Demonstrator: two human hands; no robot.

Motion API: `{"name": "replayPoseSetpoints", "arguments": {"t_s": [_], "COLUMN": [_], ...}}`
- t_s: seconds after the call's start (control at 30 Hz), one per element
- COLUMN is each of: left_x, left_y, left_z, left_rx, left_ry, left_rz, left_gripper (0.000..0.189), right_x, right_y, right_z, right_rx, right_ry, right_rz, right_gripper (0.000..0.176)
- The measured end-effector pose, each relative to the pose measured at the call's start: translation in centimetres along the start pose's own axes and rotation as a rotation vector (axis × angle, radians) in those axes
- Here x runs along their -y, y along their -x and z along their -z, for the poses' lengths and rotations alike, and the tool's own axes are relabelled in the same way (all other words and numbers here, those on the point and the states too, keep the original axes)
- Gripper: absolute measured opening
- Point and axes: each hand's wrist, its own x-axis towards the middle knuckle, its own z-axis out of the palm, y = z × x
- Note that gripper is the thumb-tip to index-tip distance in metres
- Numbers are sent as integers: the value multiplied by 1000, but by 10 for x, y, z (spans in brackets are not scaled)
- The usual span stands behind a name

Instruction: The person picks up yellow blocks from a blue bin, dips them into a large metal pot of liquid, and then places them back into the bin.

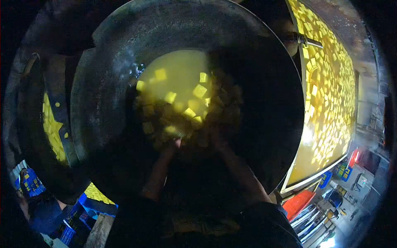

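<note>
A large dark round pan [260, 58] holds cloudy yellow liquid [178, 62] with yellow cubes [199, 91] in it. My left hand [177, 144] is at the near edge of the liquid, in deep shadow; a lit fingertip shows beside the cubes. To its right, my right hand [215, 138] reaches to the same near side and is almost lost in the dark. The fingers of both hands are too dark to make out, and whether they hold anything is hidden.
On the right stands a wide tray [285, 188] full of yellow cubes in liquid, with a metal tap [312, 42] over it. Another dark pan [29, 124] with yellow pieces is at the left. Below it are blue crates [74, 223] and a person [45, 213].
</note>
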Motion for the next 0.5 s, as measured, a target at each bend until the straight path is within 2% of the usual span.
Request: {"name": "replayPoseSetpoints", "arguments": {"t_s": [0.07, 0.13, 0.17, 0.23, 0.33, 0.4, 0.43, 0.5], "left_x": [-6, -6, -8, -12, -19, -34, -51, -83], "left_y": [-13, -25, -38, -67, -112, -141, -151, -168], "left_z": [27, 49, 64, 95, 137, 174, 200, 249], "left_rx": [-2, -52, -73, -127, -209, -505, -505, 75], "left_ry": [70, 140, 174, 214, 226, -141, -135, 404], "left_rz": [-65, -136, -174, -254, -343, -681, -679, -120], "left_gripper": [27, 27, 27, 28, 28, 38, 38, 23], "right_x": [-3, -8, -11, -14, -28, -40, -46, -57], "right_y": [3, 5, 8, 17, -8, -37, -57, -103], "right_z": [0, 45, 44, 34, 79, 122, 143, 185], "right_rx": [-38, 381, 385, 73, 336, 437, 455, 456], "right_ry": [37, -778, -777, -698, -893, -911, -887, -776], "right_rz": [28, -132, -130, 61, 104, 156, 193, 259], "right_gripper": [38, 47, 47, 47, 43, 40, 39, 36]}}
